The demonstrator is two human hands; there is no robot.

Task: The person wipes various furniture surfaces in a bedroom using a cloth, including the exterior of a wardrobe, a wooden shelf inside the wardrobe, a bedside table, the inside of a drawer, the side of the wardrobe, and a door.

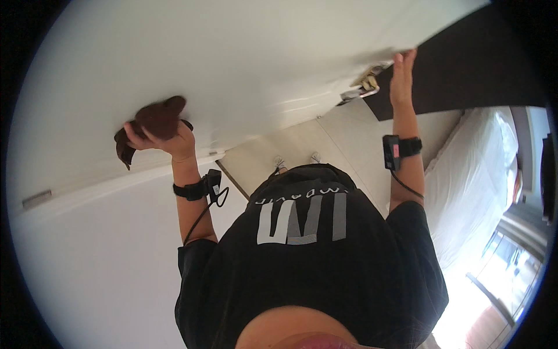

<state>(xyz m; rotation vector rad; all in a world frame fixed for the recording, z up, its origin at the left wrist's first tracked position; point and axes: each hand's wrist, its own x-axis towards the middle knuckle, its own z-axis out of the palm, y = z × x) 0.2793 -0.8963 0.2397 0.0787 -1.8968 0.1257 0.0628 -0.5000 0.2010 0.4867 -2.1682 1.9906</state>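
In front of me stands a tall white door. My left hand presses a dark brown cloth against its face, fingers bent round the cloth, part of which hangs down past them. My right hand rests at the door's free edge with straight fingers and nothing visible in it; its palm side is partly hidden. Just left of that hand, a metal door handle with a gold-coloured plate sticks out from the door.
A hinge shows at the door's left edge beside a white wall. Pale tiles cover the floor under my feet. Beyond the door edge is a dark brown panel. A white-covered piece of furniture stands to the right, near a bright window.
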